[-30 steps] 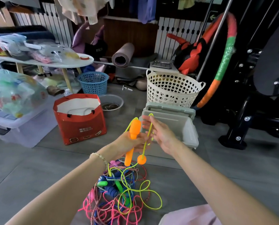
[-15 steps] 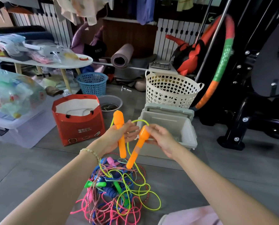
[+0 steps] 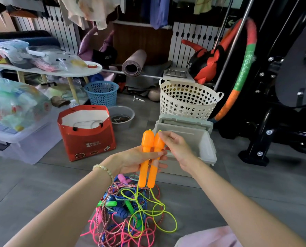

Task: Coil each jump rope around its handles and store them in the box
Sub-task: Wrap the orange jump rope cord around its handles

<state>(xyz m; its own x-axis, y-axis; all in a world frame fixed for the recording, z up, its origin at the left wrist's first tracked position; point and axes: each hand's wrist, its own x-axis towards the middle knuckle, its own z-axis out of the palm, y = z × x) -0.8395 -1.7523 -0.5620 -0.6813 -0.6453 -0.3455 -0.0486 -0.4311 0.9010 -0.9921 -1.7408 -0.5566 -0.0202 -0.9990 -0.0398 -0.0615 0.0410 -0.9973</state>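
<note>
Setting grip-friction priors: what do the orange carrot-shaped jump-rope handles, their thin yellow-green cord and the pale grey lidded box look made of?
Orange carrot-shaped handles: moulded plastic, smooth and slightly translucent, with soft gloss highlights.
Thin yellow-green cord: probably PVC or rubbery plastic; smooth, uniform, lying in springy open loops.
Pale grey box: rigid plastic, matte, with a moulded rim and ribs.

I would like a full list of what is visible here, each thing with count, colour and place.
orange handles: two, orange, side by side in the left hand
rope: one, yellow-green, hanging from the handles to the floor
rope pile: one, pink, blue, green, floor below the hands
box: one, grey, open, behind the hands
laundry basket: one, cream, behind the box
small basket: one, blue, behind the bag
paper bag: one, red, left of the box
hoop: one, red, green, orange, leaning at right
left hand: grips both handles
right hand: fingertips on the right handle's head
</note>
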